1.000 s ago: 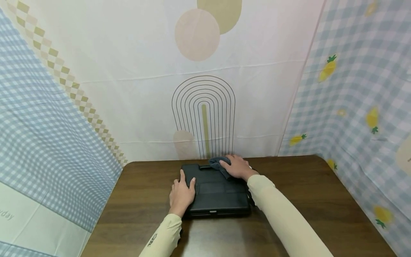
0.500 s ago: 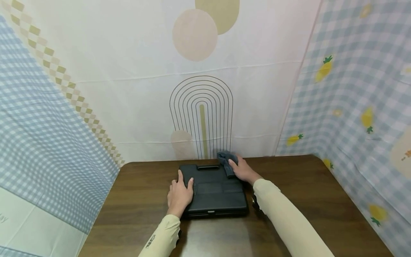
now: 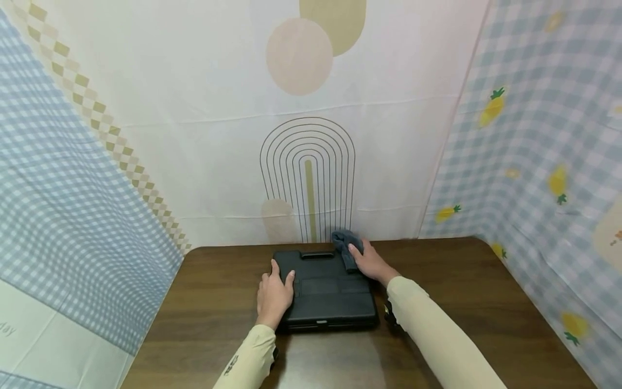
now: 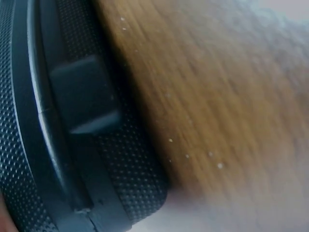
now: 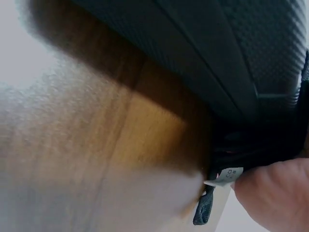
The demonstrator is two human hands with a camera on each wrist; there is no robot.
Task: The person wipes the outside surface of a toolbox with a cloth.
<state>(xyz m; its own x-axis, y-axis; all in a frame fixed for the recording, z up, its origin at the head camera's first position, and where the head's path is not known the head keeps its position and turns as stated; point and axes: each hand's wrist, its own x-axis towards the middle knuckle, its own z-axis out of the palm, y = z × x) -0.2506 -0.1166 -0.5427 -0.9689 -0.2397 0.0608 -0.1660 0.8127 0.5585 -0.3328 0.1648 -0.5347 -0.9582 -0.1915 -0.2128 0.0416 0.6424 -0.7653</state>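
Note:
A flat black plastic case lies on the wooden table, its carry handle toward the wall. My left hand rests on its left edge, index finger stretched forward and thumb on the lid. At the far right corner, my right hand holds a bunched dark grey-blue cloth against the case. The left wrist view has the case's dotted side and a square latch close up. In the right wrist view, a white label sticks out of the dark cloth beside part of my right hand.
The brown wooden table extends on both sides of the case. Behind it hangs a pale printed cloth, close to the table's far edge. Blue checked fabric borders the right side, and more of it the left.
My right hand has slid the cloth rightward, away from the handle to the far right corner, uncovering more of the lid. The left hand stays at the left edge.

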